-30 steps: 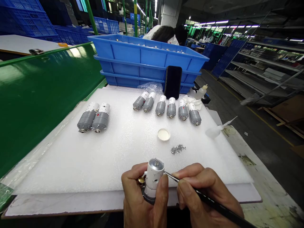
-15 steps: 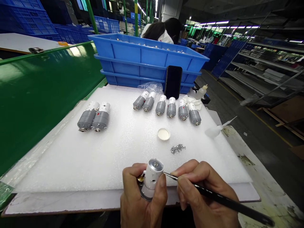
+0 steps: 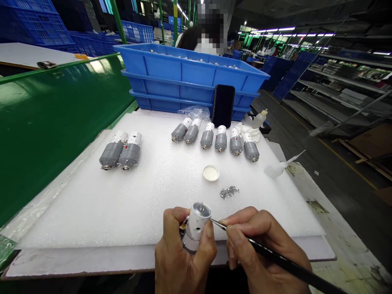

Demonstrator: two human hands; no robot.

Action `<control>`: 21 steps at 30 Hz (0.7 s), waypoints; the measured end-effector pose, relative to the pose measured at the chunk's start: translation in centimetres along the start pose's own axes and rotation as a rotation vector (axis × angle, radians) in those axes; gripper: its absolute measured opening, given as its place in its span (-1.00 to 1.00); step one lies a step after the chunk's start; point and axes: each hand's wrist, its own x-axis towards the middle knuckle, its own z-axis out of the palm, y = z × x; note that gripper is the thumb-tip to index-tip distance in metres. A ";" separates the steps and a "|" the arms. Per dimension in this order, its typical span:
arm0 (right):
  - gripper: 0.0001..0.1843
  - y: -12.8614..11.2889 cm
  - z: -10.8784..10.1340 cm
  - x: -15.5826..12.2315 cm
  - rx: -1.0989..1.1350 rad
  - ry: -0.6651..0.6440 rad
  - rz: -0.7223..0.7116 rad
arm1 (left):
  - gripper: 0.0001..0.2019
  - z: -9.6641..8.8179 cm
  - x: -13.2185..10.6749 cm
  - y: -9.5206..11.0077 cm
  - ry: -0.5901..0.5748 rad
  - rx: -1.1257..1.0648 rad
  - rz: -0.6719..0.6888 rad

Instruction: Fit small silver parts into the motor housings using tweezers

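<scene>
My left hand [image 3: 183, 255] grips a small white-and-grey motor-like cylinder [image 3: 196, 226], its silver top facing up. A dark hole shows in the white side, and a brass-coloured bit peeks out beside my fingers. Held like a pen in my right hand [image 3: 260, 245], slim black tweezers [image 3: 284, 259] point left. Their metal tip meets or nearly meets the cylinder's upper right side, close to my left thumb; exact contact cannot be made out. Just beyond lie a pile of tiny silver screws or similar bits [image 3: 229, 192] and a shallow round dish [image 3: 211, 173] of whitish material.
Several similar cylinders [image 3: 221, 139] stand in a row at the back of the white foam sheet [image 3: 92, 212]; two more cylinders [image 3: 130, 151] are at left. Behind are stacked blue bins [image 3: 183, 81], a leaning phone [image 3: 223, 106], squeeze bottles [image 3: 259, 119] and a person [image 3: 190, 38].
The held cylinder has tilted slightly and risen a little in my left hand. My right hand and the tweezers have shifted only slightly. The person behind the bins has raised their head.
</scene>
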 end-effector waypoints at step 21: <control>-0.65 -0.7 -1.8 1.6 -0.029 -0.102 -0.284 | -0.44 -2.1 2.1 0.2 -0.968 -0.707 -0.698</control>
